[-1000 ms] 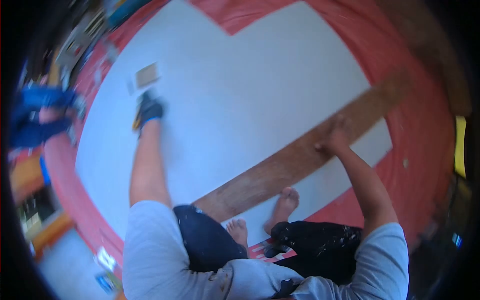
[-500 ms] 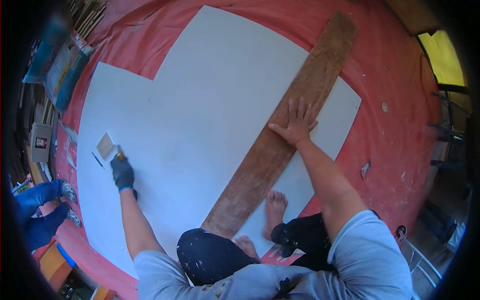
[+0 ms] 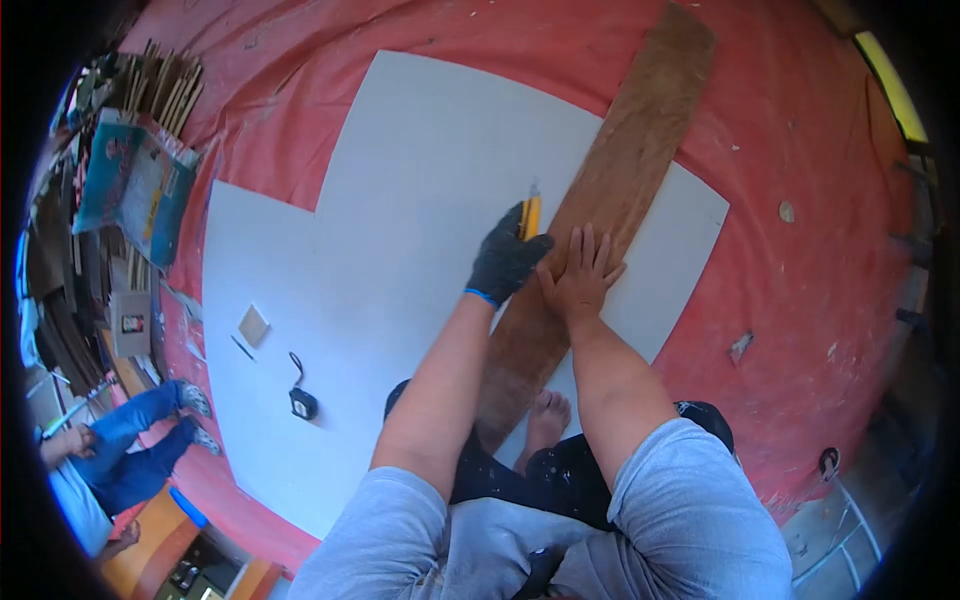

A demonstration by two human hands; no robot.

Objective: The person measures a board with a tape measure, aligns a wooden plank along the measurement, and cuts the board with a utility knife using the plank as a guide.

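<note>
My left hand (image 3: 507,258), in a dark glove with a blue cuff, grips a yellow utility knife (image 3: 532,216) just left of a long brown wooden board (image 3: 625,160). The knife points away from me over a large white sheet (image 3: 400,200) with a notched corner. My bare right hand (image 3: 581,283) presses flat on the board with its fingers spread, close beside the gloved hand. The board lies slantwise across the sheet and runs past its far edge. My bare foot (image 3: 547,420) is by the board's near end.
A tape measure (image 3: 303,402), a small square piece (image 3: 253,326) and a thin dark stick (image 3: 242,347) lie on the sheet at left. Red tarp (image 3: 780,290) surrounds the sheet. Another person's legs (image 3: 140,425) are at left, near stacked wood strips (image 3: 165,90).
My left hand has moved right with the knife, from near the square piece to the board's edge, uncovering the tape measure. My right hand stays on the board.
</note>
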